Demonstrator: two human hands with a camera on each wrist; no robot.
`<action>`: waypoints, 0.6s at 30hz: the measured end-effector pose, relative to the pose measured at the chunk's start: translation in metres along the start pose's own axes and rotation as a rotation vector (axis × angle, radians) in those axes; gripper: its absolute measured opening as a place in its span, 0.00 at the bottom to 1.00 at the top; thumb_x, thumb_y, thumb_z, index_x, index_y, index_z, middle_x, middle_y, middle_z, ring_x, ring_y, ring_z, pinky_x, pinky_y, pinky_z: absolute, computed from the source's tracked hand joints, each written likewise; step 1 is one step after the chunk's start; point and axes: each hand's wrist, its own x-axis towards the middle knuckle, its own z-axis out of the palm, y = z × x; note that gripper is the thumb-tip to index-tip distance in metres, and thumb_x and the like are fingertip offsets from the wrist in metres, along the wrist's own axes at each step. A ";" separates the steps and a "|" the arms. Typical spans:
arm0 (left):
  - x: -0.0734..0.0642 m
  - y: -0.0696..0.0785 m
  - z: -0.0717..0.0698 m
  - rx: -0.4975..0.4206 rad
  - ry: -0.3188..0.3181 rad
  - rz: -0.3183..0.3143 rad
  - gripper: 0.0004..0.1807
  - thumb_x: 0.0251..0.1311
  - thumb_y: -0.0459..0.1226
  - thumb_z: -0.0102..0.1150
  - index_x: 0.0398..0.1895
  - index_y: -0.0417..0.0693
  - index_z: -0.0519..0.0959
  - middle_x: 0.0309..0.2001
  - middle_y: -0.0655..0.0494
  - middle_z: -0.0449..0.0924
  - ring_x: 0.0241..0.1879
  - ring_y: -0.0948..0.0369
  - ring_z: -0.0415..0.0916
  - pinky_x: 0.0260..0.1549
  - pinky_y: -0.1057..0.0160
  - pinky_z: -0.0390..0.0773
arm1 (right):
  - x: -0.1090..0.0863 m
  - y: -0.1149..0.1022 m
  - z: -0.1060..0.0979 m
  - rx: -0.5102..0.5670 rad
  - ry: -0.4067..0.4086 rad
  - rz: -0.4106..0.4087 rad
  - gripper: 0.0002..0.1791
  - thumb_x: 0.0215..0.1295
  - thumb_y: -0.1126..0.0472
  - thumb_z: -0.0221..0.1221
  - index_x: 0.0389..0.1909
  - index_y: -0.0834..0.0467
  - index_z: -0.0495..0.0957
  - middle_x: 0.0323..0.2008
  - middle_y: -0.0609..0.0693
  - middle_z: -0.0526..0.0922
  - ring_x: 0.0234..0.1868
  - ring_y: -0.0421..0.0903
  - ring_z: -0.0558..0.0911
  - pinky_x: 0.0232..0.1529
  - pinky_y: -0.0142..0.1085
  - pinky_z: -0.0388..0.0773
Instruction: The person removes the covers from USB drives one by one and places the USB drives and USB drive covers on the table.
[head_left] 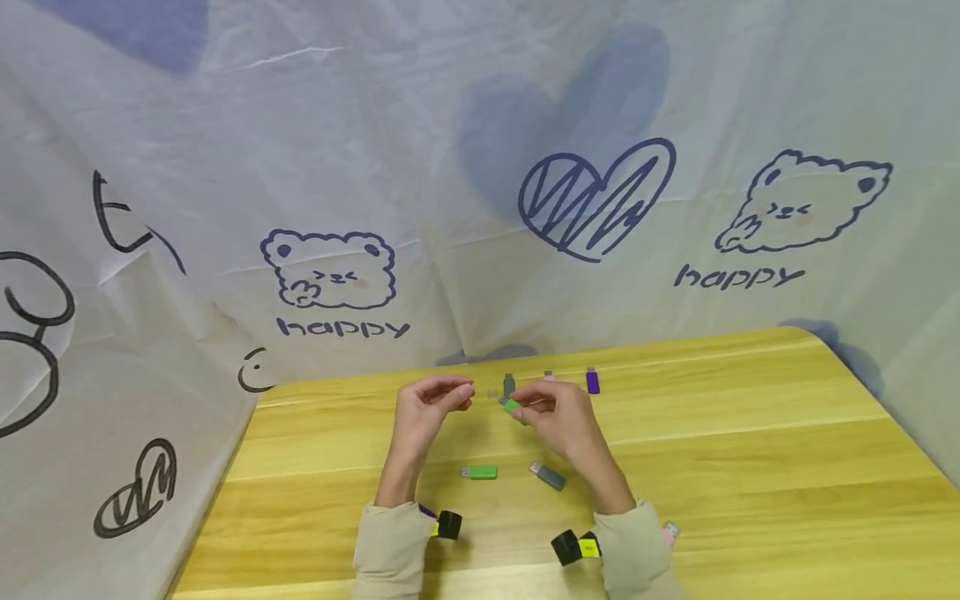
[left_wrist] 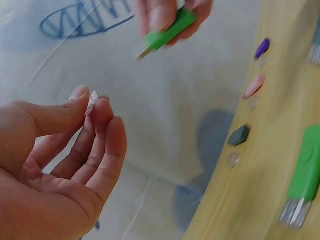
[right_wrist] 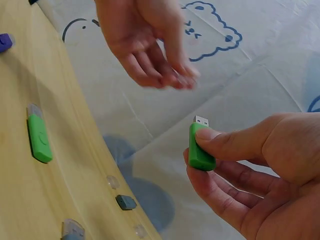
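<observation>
My right hand pinches a green USB flash drive between thumb and fingers, its bare metal plug pointing away from the palm. Facing it across a small gap, my left hand holds a small clear plastic cap between thumb and fingertips. The two hands are apart, raised above the table near its far edge. Below them on the table lie a second green USB drive, with a clear cap over its plug, and a grey USB drive.
Along the far edge of the wooden table lie a dark grey drive, a pink drive and a purple drive. Loose clear caps lie near them. Another pink drive shows beside my right sleeve. A printed cloth hangs behind.
</observation>
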 end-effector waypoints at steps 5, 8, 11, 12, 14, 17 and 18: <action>0.000 0.003 -0.016 0.006 0.010 -0.009 0.08 0.64 0.26 0.66 0.44 0.28 0.84 0.40 0.41 0.87 0.33 0.60 0.85 0.40 0.62 0.87 | 0.001 0.002 0.001 0.013 -0.016 0.019 0.09 0.61 0.72 0.70 0.42 0.62 0.88 0.37 0.52 0.88 0.39 0.50 0.88 0.41 0.40 0.86; 0.001 0.003 -0.020 0.022 0.008 -0.003 0.08 0.65 0.26 0.66 0.45 0.28 0.84 0.40 0.39 0.87 0.33 0.60 0.85 0.40 0.62 0.87 | 0.002 0.003 0.003 -0.001 -0.018 0.002 0.11 0.61 0.72 0.70 0.45 0.62 0.88 0.38 0.53 0.87 0.40 0.52 0.87 0.40 0.39 0.86; 0.001 0.001 -0.025 0.037 0.028 0.001 0.07 0.64 0.25 0.66 0.44 0.28 0.84 0.39 0.38 0.87 0.32 0.59 0.85 0.38 0.62 0.87 | 0.004 0.006 0.008 -0.018 -0.010 -0.012 0.11 0.62 0.72 0.69 0.45 0.62 0.88 0.39 0.53 0.87 0.41 0.52 0.87 0.40 0.40 0.87; 0.002 0.001 -0.027 0.040 0.037 0.001 0.07 0.64 0.25 0.66 0.43 0.28 0.84 0.39 0.38 0.87 0.32 0.59 0.85 0.38 0.63 0.87 | 0.005 0.006 0.010 -0.020 -0.008 -0.009 0.10 0.62 0.72 0.69 0.44 0.62 0.88 0.39 0.53 0.87 0.40 0.52 0.87 0.40 0.40 0.87; 0.002 -0.001 -0.031 0.042 0.053 0.001 0.07 0.64 0.24 0.65 0.43 0.28 0.84 0.39 0.37 0.87 0.32 0.58 0.85 0.38 0.63 0.87 | 0.008 0.008 0.014 -0.017 -0.012 -0.005 0.09 0.62 0.72 0.69 0.42 0.62 0.88 0.38 0.53 0.87 0.40 0.52 0.87 0.42 0.41 0.86; 0.003 -0.003 -0.037 0.035 0.076 -0.002 0.08 0.64 0.24 0.65 0.43 0.26 0.84 0.38 0.37 0.87 0.33 0.56 0.85 0.38 0.62 0.87 | 0.017 0.010 0.022 -0.006 -0.023 0.009 0.07 0.61 0.71 0.70 0.40 0.62 0.87 0.36 0.52 0.87 0.38 0.50 0.86 0.43 0.42 0.85; 0.004 -0.004 -0.039 0.031 0.084 -0.003 0.08 0.64 0.24 0.65 0.44 0.26 0.84 0.38 0.37 0.87 0.33 0.55 0.86 0.37 0.62 0.87 | 0.021 0.009 0.025 -0.004 -0.029 0.020 0.07 0.61 0.70 0.71 0.40 0.62 0.87 0.35 0.51 0.87 0.37 0.49 0.86 0.42 0.42 0.85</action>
